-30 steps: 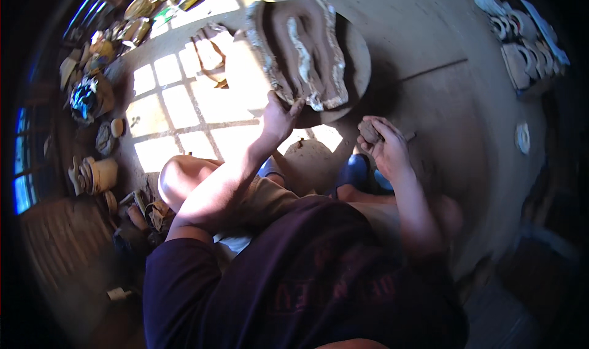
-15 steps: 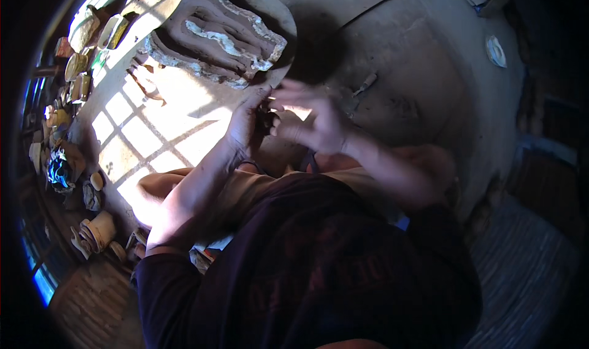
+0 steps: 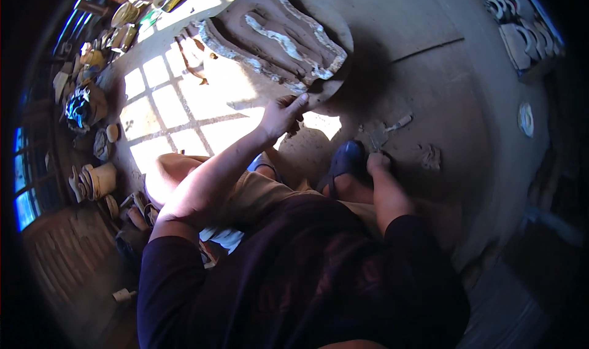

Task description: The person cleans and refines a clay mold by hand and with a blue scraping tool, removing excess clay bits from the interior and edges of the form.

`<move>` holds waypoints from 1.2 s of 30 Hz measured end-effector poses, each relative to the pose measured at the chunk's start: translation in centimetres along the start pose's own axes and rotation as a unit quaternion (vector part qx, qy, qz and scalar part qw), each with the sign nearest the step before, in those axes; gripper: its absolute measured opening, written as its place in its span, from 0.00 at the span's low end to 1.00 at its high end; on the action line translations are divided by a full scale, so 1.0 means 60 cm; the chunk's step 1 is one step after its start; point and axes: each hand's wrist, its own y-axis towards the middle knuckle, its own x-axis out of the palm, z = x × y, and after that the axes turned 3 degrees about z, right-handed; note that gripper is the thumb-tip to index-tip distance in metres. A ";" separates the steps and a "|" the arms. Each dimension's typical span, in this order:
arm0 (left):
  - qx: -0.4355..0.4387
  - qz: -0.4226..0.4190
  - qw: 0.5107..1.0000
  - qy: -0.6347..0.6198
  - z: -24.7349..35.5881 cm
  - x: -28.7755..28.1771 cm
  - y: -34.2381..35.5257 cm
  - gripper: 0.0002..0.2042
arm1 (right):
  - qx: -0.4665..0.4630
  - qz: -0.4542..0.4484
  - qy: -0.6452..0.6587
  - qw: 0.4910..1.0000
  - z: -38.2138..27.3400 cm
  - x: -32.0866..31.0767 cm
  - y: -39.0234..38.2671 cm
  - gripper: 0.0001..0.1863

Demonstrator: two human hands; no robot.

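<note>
A large brown clay piece (image 3: 245, 49) with raised ridges and whitish, ragged edges lies on a round board (image 3: 339, 85). At the board's near rim is my left hand (image 3: 283, 116), its fingers curled and its thumb toward the rim. Something dark shows beneath those fingers, too shaded to name. My right hand (image 3: 378, 162) is lowered near the floor beside my blue shoe (image 3: 347, 158), fingers closed; what they hold, if anything, is hidden. Just beyond it lies a small tool with a pale handle (image 3: 400, 123).
Strips of clay (image 3: 193, 57) lie left of the board, by sunlit window patterns. Containers and a tan pot (image 3: 101, 180) line the left side. A thin rod (image 3: 427, 49) lies far right, near a rack of curved pieces (image 3: 527, 36) and a white dish (image 3: 526, 119).
My hands, together half a second ago around a dark lump, have parted. The right one moved down to the floor; the left stays near the board. The whole view has shifted.
</note>
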 end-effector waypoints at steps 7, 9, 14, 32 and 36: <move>-0.010 -0.012 0.997 -0.070 -0.005 0.003 0.011 0.24 | -0.150 -0.066 -0.032 0.986 -0.026 -0.107 -0.021 0.16; -0.002 -0.012 0.998 -0.069 -0.013 0.001 0.012 0.25 | -0.266 0.028 0.147 0.952 -0.023 -0.183 -0.051 0.13; -0.011 -0.026 0.999 -0.025 0.002 0.002 0.018 0.24 | -0.278 -0.016 0.563 0.779 -0.117 -0.418 -0.215 0.04; -0.010 -0.004 1.000 -0.004 0.000 -0.008 0.008 0.28 | -0.393 0.437 0.095 0.803 -0.274 -0.494 -0.208 0.05; -0.006 -0.007 1.000 0.000 0.007 -0.015 0.001 0.29 | -0.394 0.408 0.074 0.820 -0.282 -0.490 -0.200 0.05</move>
